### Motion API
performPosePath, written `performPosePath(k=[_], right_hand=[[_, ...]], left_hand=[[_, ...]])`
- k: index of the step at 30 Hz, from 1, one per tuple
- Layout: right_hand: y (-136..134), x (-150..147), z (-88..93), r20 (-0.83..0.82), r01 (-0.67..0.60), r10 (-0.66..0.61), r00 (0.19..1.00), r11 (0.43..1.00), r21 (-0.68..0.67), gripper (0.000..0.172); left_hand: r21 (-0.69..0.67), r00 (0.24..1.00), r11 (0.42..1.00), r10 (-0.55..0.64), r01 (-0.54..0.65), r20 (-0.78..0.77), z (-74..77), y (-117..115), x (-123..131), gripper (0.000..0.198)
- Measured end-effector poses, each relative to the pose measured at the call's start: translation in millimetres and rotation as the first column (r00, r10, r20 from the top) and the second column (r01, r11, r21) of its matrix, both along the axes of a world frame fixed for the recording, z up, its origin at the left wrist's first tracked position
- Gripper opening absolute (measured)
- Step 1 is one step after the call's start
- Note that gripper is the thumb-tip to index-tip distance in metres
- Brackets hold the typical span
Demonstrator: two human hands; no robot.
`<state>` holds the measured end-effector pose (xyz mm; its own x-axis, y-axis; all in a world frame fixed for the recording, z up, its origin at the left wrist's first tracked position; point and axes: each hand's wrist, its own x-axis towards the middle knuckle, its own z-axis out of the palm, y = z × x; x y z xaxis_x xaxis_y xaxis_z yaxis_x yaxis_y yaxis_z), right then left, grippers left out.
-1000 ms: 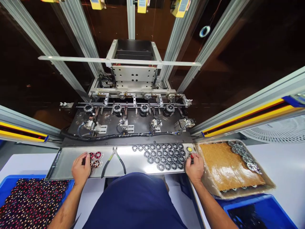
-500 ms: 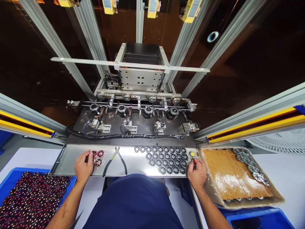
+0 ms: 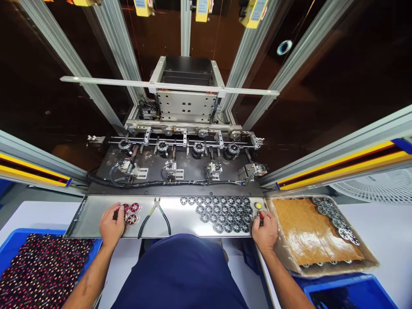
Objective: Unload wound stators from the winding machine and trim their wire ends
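A long, shiny metal shelf runs along the front of the machine. On its left side lie a few little red wheels, close together. Next come pliers, with their legs spread wide. Then there are lots of black and silver wheels in neat rows, lying flat. A round yellow button sits near the right end. On the right, a white table holds a box with clear plastic.
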<state>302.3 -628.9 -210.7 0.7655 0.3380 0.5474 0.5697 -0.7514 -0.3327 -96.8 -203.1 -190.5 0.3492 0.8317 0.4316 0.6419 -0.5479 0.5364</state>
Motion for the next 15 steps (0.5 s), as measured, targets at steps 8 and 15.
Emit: performPosePath(k=[8, 15], right_hand=[[-5, -4, 5.5, -0.030, -0.061, 0.059, 0.998, 0.996, -0.062, 0.037], [-18, -25, 15.6, -0.086, -0.159, 0.145, 0.986, 0.969, -0.189, 0.048]], left_hand=[[0.017, 1.000, 1.000, -0.008, 0.008, -0.001, 0.3, 0, 0, 0.029], [0.017, 1.000, 1.000, -0.006, 0.006, 0.004, 0.7, 0, 0, 0.030]])
